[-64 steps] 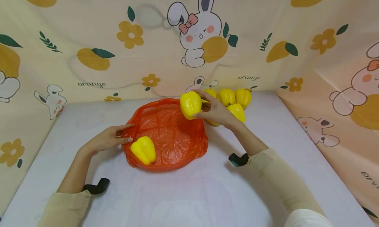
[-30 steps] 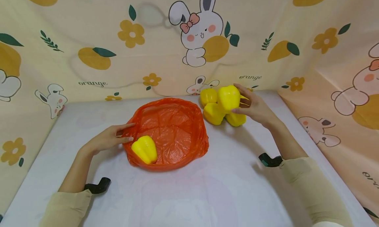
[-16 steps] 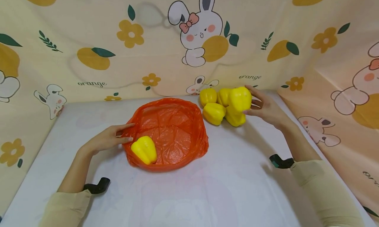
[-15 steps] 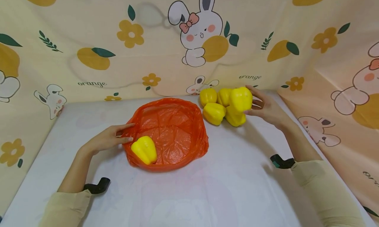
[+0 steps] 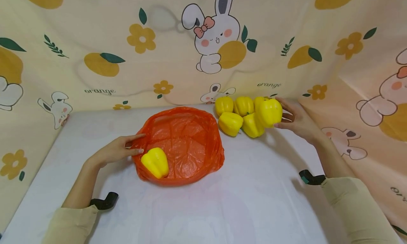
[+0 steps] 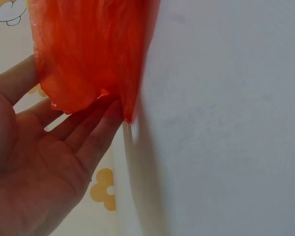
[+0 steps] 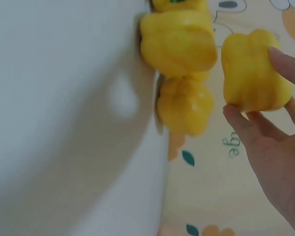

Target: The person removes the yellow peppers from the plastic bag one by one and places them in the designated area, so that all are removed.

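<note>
My right hand (image 5: 297, 120) grips a yellow bell pepper (image 5: 269, 113) between thumb and fingers. In the right wrist view this bell pepper (image 7: 250, 73) is up off the table, apart from the others. Several more yellow bell peppers (image 5: 230, 123) lie grouped at the back, just left of it, one partly hidden behind it. An orange-red plastic bag (image 5: 187, 145) lies spread with its mouth up, and one bell pepper (image 5: 155, 162) rests inside at its front left. My left hand (image 5: 117, 150) holds the bag's left rim; its fingers (image 6: 101, 132) reach behind the plastic in the left wrist view.
A white table (image 5: 197, 212) lies under everything. Cream cloth with rabbits and oranges (image 5: 152, 70) rises behind it and along both sides, close behind the grouped peppers. Black wrist mounts (image 5: 311, 178) stick out from both forearms.
The right hand has carried its bell pepper from over the bag's right edge to the right, across the group, to the group's right side. The left hand and bag stay put.
</note>
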Available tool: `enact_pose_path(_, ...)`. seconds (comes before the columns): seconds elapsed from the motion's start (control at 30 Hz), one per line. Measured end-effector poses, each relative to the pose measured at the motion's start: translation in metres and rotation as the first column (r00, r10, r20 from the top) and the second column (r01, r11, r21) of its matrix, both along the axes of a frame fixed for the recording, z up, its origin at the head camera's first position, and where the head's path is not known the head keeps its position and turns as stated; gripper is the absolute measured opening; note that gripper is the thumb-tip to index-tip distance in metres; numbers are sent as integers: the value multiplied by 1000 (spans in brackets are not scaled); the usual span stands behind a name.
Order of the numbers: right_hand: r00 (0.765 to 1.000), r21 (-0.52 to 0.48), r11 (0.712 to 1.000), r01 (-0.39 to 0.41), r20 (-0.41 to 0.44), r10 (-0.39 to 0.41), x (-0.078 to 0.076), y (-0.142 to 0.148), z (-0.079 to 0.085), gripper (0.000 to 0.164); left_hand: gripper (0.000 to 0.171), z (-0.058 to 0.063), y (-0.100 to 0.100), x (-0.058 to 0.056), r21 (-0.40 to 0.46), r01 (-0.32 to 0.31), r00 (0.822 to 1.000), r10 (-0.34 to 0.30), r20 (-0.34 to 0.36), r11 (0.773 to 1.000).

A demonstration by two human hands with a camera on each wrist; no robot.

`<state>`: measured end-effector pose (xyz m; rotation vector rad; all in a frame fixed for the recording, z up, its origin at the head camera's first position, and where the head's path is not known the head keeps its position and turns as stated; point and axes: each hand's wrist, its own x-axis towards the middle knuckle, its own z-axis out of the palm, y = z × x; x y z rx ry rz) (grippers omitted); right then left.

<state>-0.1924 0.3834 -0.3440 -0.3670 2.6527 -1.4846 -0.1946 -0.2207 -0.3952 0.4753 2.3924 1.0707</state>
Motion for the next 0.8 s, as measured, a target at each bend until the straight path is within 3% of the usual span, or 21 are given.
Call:
enact_pose_path(0.3, 997, 47, 999, 17, 77, -21, 3, 18, -6, 87, 70, -4, -2, 0, 4, -8, 1000, 8, -5, 1000)
enact_pose_path(0.47, 993, 28, 999, 24, 113, -27, 4, 22, -15, 87, 71, -5, -2, 0, -4, -14, 1000, 14, -2, 1000)
enact_pose_path(0.67, 980, 90, 996, 25, 196, -42, 3, 26, -25, 90, 69, -4, -1, -1, -14, -20, 1000, 20, -8, 1000)
enact_pose_path(0.8, 978, 94, 995, 29, 205, -47, 1, 28, -30, 91, 67, -4, 0, -2, -11, -10, 1000, 9, -16, 1000)
